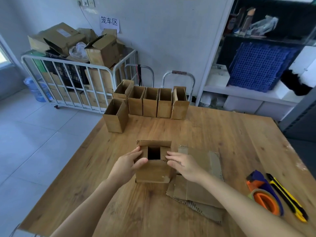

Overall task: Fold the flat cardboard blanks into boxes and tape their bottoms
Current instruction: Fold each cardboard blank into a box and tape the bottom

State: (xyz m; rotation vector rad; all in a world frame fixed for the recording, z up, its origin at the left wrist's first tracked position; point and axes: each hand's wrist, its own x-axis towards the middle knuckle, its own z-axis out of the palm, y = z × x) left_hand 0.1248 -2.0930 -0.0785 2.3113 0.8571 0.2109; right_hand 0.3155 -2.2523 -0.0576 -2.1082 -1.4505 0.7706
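Note:
A small brown cardboard box (153, 171) stands upright on the wooden table (222, 134) in front of me, its top end part folded with a dark square gap in the middle. My left hand (129, 164) grips its left side and presses the left small flap inward. My right hand (182, 165) grips its right side, fingers on the right small flap. The far long flap still stands up. A pile of flat cardboard blanks (196, 190) lies just right of the box, partly under my right forearm.
Several folded open-topped boxes (150, 103) stand in a row at the table's far edge, one more (116, 116) nearer left. A tape dispenser (264, 195) and a yellow utility knife (289, 197) lie at the right. A cage cart of cartons (77, 69) stands beyond.

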